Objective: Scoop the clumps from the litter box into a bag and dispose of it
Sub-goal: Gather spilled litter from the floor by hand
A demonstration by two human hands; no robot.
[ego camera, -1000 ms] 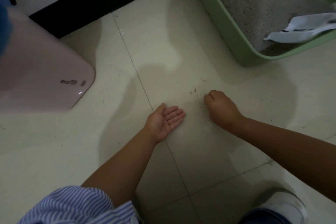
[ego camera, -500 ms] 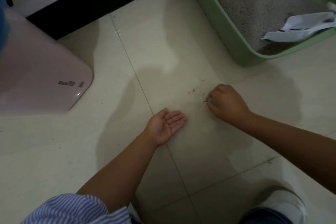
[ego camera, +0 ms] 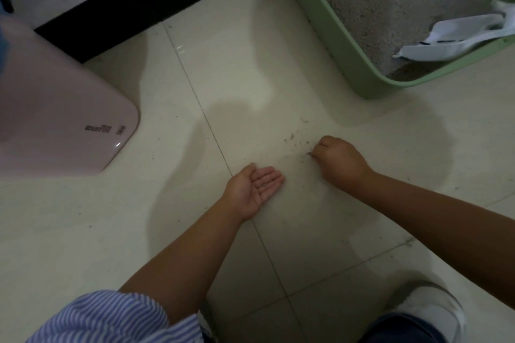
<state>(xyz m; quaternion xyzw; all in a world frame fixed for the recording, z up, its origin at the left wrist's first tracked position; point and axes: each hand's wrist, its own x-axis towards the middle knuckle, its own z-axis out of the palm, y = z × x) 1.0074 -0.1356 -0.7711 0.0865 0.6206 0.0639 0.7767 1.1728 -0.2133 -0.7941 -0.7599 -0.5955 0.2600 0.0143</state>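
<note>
A green litter box [ego camera: 328, 33] with grey litter stands on the tiled floor at the upper right. A white slotted scoop [ego camera: 457, 39] lies inside it against the near rim. Spilled litter crumbs [ego camera: 296, 142] dot the tile in front of the box. My right hand [ego camera: 338, 160] rests on the floor with curled fingers, pinching crumbs at its fingertips. My left hand [ego camera: 255, 188] lies palm up beside it, fingers straight, with a few grains on the palm. No bag is in view.
A pink plastic appliance [ego camera: 61, 120] stands at the left. A black baseboard [ego camera: 145, 8] runs along the wall at the top. My white shoe [ego camera: 429, 306] is at the bottom right.
My right hand has shifted slightly along the floor among the crumbs, fingers still curled. The left hand has stayed palm up in the same place.
</note>
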